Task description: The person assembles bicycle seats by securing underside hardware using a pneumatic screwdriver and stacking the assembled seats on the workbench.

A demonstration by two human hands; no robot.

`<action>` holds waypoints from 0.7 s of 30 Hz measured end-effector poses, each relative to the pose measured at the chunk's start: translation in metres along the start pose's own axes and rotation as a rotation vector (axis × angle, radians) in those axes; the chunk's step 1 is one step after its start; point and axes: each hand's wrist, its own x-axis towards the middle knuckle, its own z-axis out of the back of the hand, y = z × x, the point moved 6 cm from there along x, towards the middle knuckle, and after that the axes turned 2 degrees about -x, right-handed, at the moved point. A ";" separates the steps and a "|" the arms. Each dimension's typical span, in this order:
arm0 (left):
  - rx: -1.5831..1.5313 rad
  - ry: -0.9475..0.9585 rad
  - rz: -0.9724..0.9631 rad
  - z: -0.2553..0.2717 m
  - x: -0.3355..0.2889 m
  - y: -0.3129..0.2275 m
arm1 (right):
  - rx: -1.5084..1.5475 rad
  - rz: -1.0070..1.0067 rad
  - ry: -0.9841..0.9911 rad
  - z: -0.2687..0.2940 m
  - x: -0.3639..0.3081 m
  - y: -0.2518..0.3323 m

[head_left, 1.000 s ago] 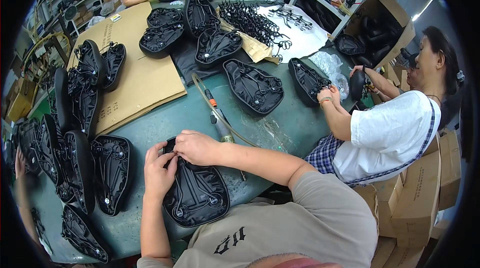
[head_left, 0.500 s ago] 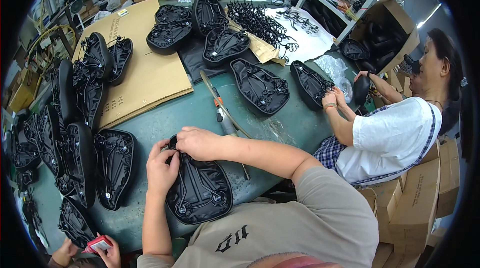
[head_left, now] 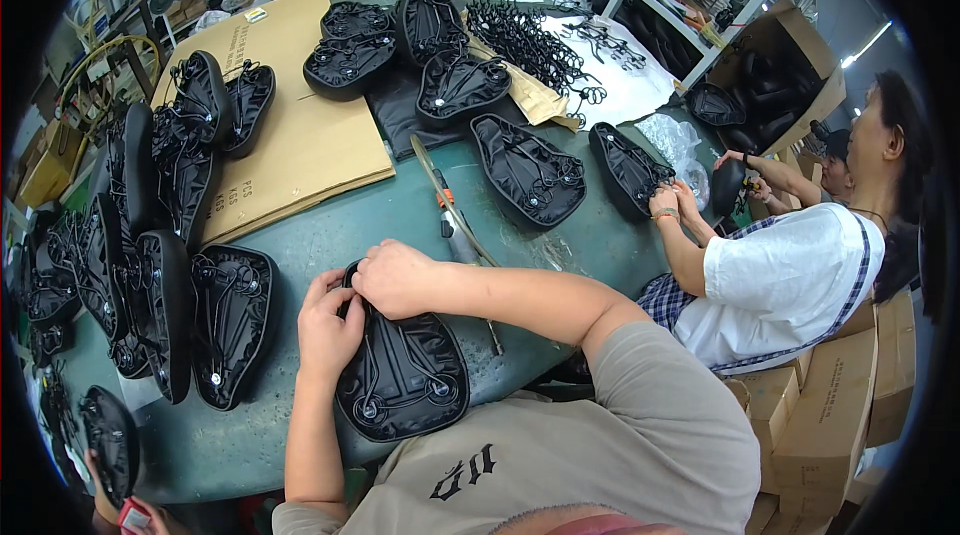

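A black bicycle saddle (head_left: 405, 360) lies upside down at the table's near edge, against my shirt. Its underside shows a wire frame with round fittings at the wide end, and its narrow nose points away from me. My left hand (head_left: 328, 330) grips the left side of the nose, thumb and fingers pinched together. From the right, my right hand (head_left: 396, 280) reaches over the nose with curled fingers, close against the left fingertips. Whatever small part lies between the fingertips is hidden. Just beyond my right forearm lies a grey and orange hand tool (head_left: 455, 235) with a hose.
Upturned saddles crowd the left, one nearest (head_left: 235, 335); another (head_left: 530, 175) lies ahead. Cardboard sheets (head_left: 300, 160) cover the far left table. Black wire parts (head_left: 530, 45) are heaped farther back. A co-worker (head_left: 790, 275) handles a saddle at right; another person's hand holds a red bottle (head_left: 135, 515) lower left.
My hands stay at the saddle's nose with barely any shift. At lower left, another person's saddle has been lifted and tilted, and the red bottle has moved down and left.
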 end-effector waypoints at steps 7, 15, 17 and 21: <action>0.126 0.065 -0.036 0.002 0.002 0.002 | 0.056 -0.165 -0.260 0.038 -0.045 -0.021; 0.113 0.095 0.122 0.005 -0.008 0.006 | 0.344 -1.041 0.017 -0.024 -0.158 -0.070; 0.109 0.122 0.144 0.001 -0.007 0.004 | 0.283 -0.997 0.022 -0.032 -0.151 -0.064; 0.156 0.124 0.098 0.000 -0.012 0.006 | 0.206 -1.047 0.020 -0.033 -0.126 -0.079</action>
